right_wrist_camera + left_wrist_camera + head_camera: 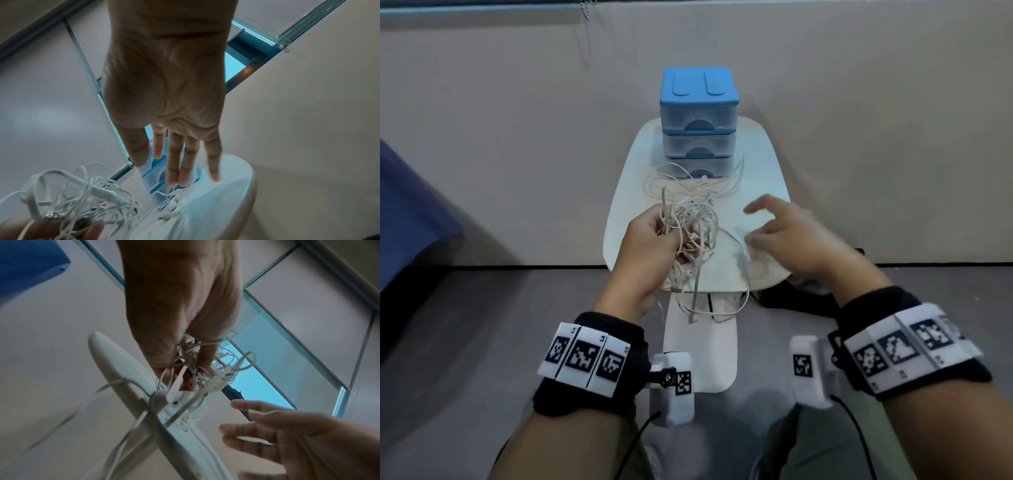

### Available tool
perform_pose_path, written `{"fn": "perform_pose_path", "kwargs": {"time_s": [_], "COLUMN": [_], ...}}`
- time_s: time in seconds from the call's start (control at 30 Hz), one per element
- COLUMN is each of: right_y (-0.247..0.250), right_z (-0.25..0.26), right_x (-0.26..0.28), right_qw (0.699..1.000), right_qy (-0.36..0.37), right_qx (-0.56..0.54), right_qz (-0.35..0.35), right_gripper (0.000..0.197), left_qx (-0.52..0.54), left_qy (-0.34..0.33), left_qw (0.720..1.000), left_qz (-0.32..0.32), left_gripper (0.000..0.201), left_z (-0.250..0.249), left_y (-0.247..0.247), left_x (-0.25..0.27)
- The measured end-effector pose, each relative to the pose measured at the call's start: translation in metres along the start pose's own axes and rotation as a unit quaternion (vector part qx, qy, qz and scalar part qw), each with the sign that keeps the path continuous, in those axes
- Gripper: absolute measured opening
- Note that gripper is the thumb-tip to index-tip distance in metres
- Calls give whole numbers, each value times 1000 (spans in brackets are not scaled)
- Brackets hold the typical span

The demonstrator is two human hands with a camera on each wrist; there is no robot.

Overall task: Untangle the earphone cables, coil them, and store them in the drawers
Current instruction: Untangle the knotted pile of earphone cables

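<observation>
A blue cloth-covered surface (410, 212) sat at the far left, well apart from the work, with bare grey floor between it and the small white table (763, 154); the left hand (650, 243) was raised over the table's near-left edge, its fingers curled round a tangled bundle of earphone cables (688, 219), gripping it; several strands hung from the bundle past the near edge of the table, down in front of its white leg (700, 346); more loose loops of cable lay on the tabletop between the bundle and the blue drawer unit (700, 113), which stood at the table's far edge with its three clear drawers all closed; the right hand (791, 236) hovered over the bare right half of the tabletop, just beside the bundle but apart from it, fingers (174, 162) straight and slightly spread, holding nothing; the table's right edge lay just beyond that hand, with plain wall behind.
</observation>
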State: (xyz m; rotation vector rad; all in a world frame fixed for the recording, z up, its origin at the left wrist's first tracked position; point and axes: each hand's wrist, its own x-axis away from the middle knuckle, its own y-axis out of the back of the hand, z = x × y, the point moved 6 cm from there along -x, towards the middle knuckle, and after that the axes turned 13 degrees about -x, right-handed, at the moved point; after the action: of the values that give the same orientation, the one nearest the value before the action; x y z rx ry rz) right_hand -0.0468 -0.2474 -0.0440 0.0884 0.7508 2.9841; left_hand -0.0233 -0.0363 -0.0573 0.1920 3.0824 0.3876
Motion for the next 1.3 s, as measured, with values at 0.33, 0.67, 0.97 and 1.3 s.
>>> {"fn": "perform_pose_path", "kwargs": {"time_s": [0.33,0.67,0.97,1.3], "right_y": [-36,-55,-32,9], "right_z": [43,45,36,45], "right_x": [22,25,17,20], "right_qw": [985,977,972,951], "right_qy": [37,-22,-33,65], "right_qx": [-148,-196,-228,-276], "right_qz": [84,79,34,-118], "right_gripper": [15,15,22,19], "left_qx": [107,93,156,195], "left_qy": [36,-4,5,25], "left_qw": [993,995,987,980], "left_qz": [-26,-31,29,1], "left_gripper": [27,32,35,23], "left_z": [1,-8,-7,-13], "left_y": [-5,-9,-6,1], "left_x": [8,12,13,9]}}
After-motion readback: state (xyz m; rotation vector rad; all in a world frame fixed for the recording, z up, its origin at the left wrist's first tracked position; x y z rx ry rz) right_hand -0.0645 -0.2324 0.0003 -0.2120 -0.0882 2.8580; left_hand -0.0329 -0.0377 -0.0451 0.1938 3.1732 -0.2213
